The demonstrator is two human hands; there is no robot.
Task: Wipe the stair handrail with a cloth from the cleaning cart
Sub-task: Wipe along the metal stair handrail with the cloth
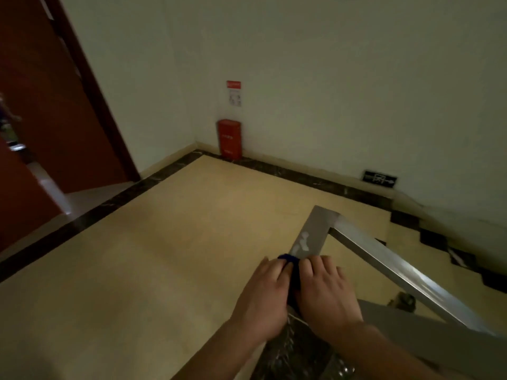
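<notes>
No words or numbers can be read here. The notice (234,93) on the wall at 12 o'clock has a red top strip and small marks, all too blurry to read. The red box (230,138) under it has faint marks, too small to tell. The dark sign (380,178) low on the wall at 2 o'clock shows a white arrow.

Both hands press a dark blue cloth (290,272) onto the flat steel handrail (312,231), the left hand (263,297) and right hand (323,292) side by side with the cloth bunched between them. Pale smears, perhaps foam, lie on the rail just ahead. The rail turns a corner and slopes down the stairs (439,242). A red box (230,138) stands against the far wall, beside the tan landing floor (164,242)
</notes>
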